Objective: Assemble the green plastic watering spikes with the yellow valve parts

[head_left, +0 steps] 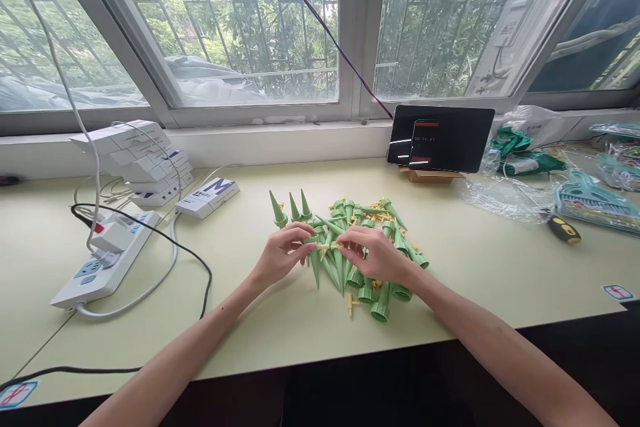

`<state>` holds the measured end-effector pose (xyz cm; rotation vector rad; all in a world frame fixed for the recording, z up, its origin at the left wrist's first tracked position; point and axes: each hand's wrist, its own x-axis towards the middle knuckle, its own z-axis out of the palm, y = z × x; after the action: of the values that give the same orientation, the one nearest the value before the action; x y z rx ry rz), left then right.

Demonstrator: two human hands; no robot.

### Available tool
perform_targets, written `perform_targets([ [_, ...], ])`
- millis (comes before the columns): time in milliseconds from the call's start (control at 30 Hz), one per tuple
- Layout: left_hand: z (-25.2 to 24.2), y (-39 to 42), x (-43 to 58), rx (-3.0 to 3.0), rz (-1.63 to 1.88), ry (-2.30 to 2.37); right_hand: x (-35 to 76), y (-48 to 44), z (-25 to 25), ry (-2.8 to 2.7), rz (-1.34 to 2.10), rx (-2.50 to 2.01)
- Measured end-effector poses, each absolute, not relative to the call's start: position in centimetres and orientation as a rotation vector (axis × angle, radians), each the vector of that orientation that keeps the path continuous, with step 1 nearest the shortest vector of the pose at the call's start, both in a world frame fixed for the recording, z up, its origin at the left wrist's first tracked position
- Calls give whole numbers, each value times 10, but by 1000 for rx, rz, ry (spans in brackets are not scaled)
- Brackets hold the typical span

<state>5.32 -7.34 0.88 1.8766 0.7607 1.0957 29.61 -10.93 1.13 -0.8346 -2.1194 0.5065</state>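
Note:
A heap of green plastic cone spikes [373,260] with small yellow valve pieces lies on the pale green table [250,320]. Three green spikes [291,209] stand upright at the heap's left. My left hand [281,255] and my right hand [376,253] meet over the heap's left side. Both pinch a small yellow piece [325,247] with a green spike between their fingertips. A loose yellow piece [352,303] lies near the front of the heap.
A white power strip [103,260] with plugs and cables lies at the left, next to stacked white boxes [135,157]. A tablet with a phone [440,139] leans at the window ledge. Plastic bags, green packets [595,203] and a screwdriver [564,229] lie at the right.

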Motion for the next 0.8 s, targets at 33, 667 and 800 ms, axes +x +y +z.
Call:
perform_targets([
  [33, 9, -73, 53, 1875, 1097, 762, 296, -109, 11, -2121, 507, -838],
  [667, 8, -77, 55, 1884, 1013, 706, 295, -106, 9, -2146, 531, -865],
  [800, 8, -79, 56, 1909, 992, 707, 294, -107, 10, -2149, 525, -867],
])
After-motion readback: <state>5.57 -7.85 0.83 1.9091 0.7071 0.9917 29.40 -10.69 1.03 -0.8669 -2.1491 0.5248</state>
